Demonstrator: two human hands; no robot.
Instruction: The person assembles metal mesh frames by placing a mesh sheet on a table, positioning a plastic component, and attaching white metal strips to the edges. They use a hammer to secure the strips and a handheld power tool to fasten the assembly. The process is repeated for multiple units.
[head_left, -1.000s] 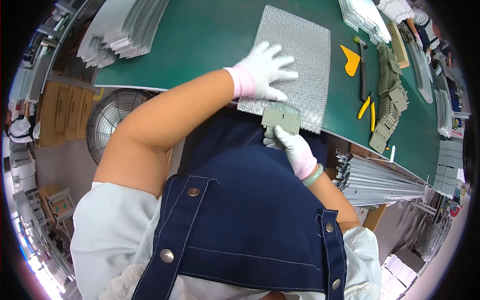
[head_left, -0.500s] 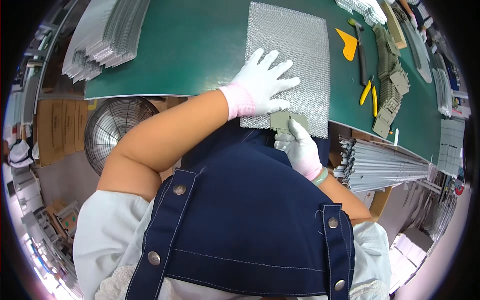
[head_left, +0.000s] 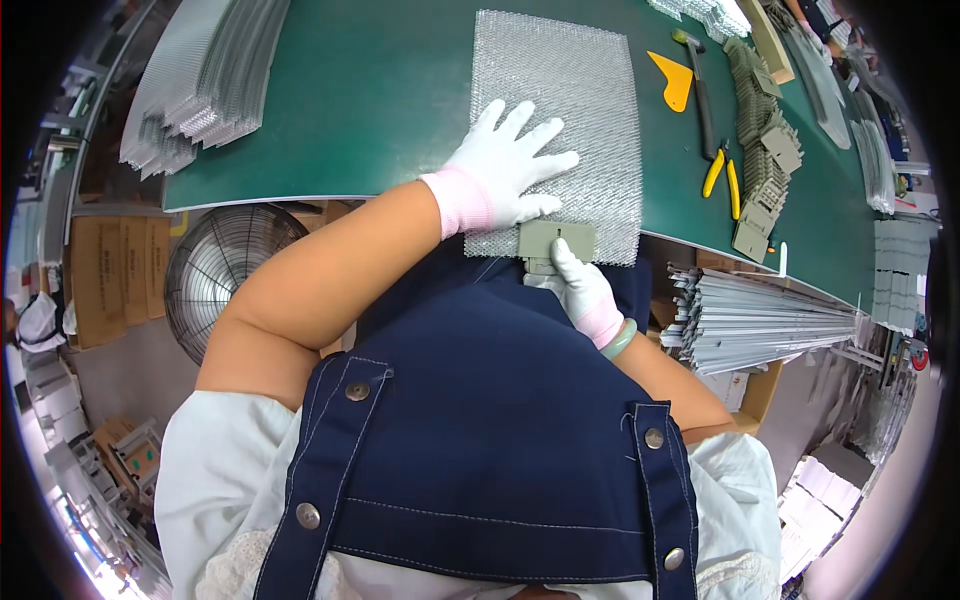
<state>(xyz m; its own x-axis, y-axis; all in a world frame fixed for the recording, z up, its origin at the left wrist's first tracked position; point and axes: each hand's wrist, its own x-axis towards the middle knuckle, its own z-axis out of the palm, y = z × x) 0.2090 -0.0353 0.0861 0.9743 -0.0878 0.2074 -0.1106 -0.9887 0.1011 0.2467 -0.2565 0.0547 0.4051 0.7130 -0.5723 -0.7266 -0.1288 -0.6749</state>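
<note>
A rectangular silver metal mesh sheet lies on the green table, its near edge reaching past the table's front. My left hand, in a white glove with a pink cuff, rests flat on the sheet's left half with fingers spread. At the sheet's near edge, my right hand, gloved alike, grips a small grey-green plate with a narrow slot. The thumb lies on top of the plate; the other fingers are partly hidden beneath. The plate overlaps the mesh edge; whether it is fitted onto it I cannot tell.
Right of the sheet lie an orange scraper, a hammer, yellow-handled pliers and a row of grey-green plates. Stacked mesh sheets stand far left. Below the table are a fan and metal strips.
The whole view has shifted slightly, so the table and both hands sit further left. My left hand stays flat on the mesh; my right thumb sits slightly lower on the plate.
</note>
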